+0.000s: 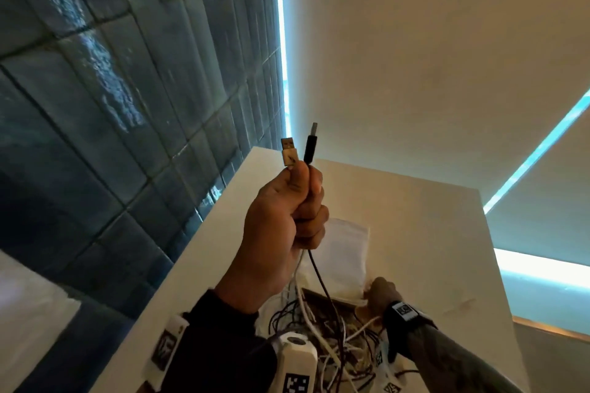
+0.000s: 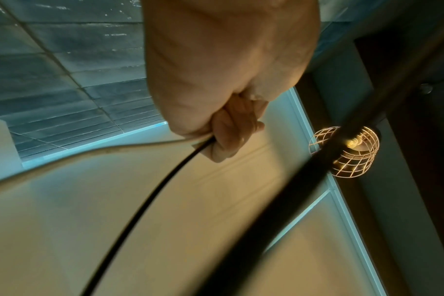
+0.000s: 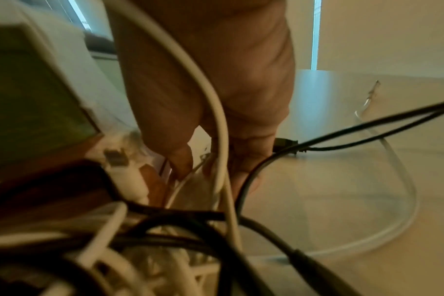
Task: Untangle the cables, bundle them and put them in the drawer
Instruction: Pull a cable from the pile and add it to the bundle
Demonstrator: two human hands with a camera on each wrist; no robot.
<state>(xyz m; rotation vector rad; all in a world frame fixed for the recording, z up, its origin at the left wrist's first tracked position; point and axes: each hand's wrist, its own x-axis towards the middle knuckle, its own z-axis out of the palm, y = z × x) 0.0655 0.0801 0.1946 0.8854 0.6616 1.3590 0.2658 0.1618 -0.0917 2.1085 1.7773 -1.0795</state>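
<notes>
White and black cabling lying in a tangled heap (image 1: 332,335) at the near edge of the pale table (image 1: 440,233), partly over a brown patch of surface, too snarled to count strands. Rising out of that heap, two leads running up side by side: a white cable (image 1: 298,268) and a black cable (image 1: 319,274), both hanging slack. Ending above the fist in two USB plugs standing upright, a pale plug (image 1: 290,152) on the left and a black plug (image 1: 310,145) just beside it, slightly taller. Gripping both leads just below the plugs, raised well above the table: the left hand (image 1: 282,217), fingers curled tight around them, thumb pressing along the top; seen from the left wrist as both cables trailing out under the closed fingers (image 2: 226,140). Reaching down at the far side of the heap, next to a clear plastic bag (image 1: 341,262) lying flat on the table: the right hand (image 1: 381,295), fingertips (image 3: 183,164) pinching a thin white strand (image 3: 188,176), though blur leaving the exact hold hard to read. Standing behind, a dark tiled wall (image 1: 111,105) and a pale roller blind (image 1: 431,57); glowing in the left wrist view, a wire-caged lamp (image 2: 347,152).
</notes>
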